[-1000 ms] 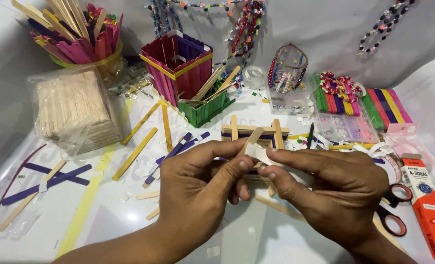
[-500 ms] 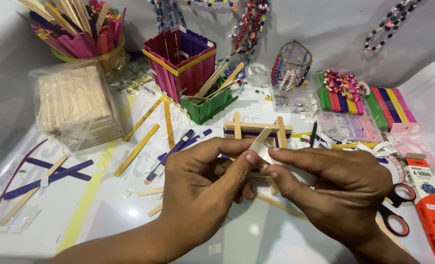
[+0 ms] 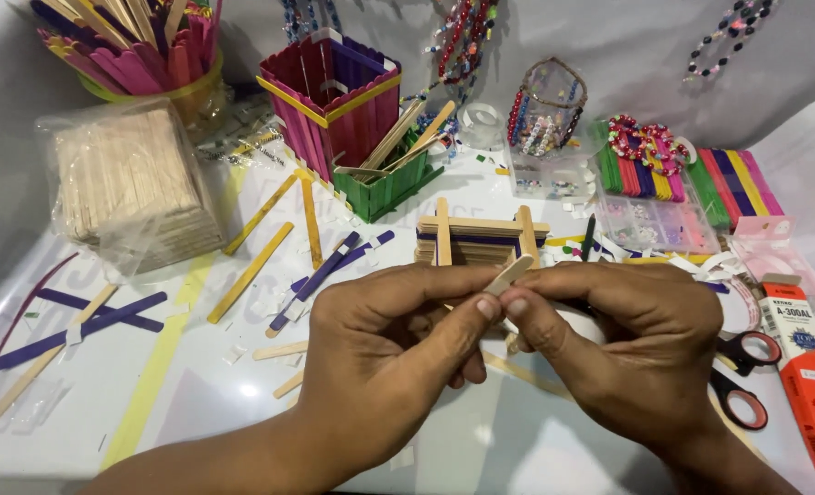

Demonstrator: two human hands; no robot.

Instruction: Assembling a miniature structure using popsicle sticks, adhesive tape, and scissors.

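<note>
Centrally, a plain pale wooden craft stick point(image 3: 510, 273) is pinched between both hands above the white table point(image 3: 481, 449), its rounded tip pointing up and to the right while the rest is hidden behind the fingers. The left hand point(image 3: 385, 353) grasps it between thumb and forefinger from the left; the right hand point(image 3: 627, 339) closes on it from the right, the fingertips of both hands touching at the stick. Just behind the hands lies a low square frame of stacked plain and purple wooden sticks point(image 3: 481, 240), resting flat on the table. Farther back stand a green stick-built tray holding loose plain sticks point(image 3: 391, 183) and, touching it at the rear, a tall pink and purple stick box with a yellow band point(image 3: 330, 101). To the left sit a clear-wrapped bundle of plain sticks point(image 3: 132, 188) and a round pot of coloured sticks point(image 3: 142, 50). Loose yellow and purple sticks point(image 3: 252, 270) lie scattered on the left of the table. To the right, black-handled scissors with red-lined loops point(image 3: 742, 376) lie near the right wrist, beside a red carton point(image 3: 806, 367).
</note>
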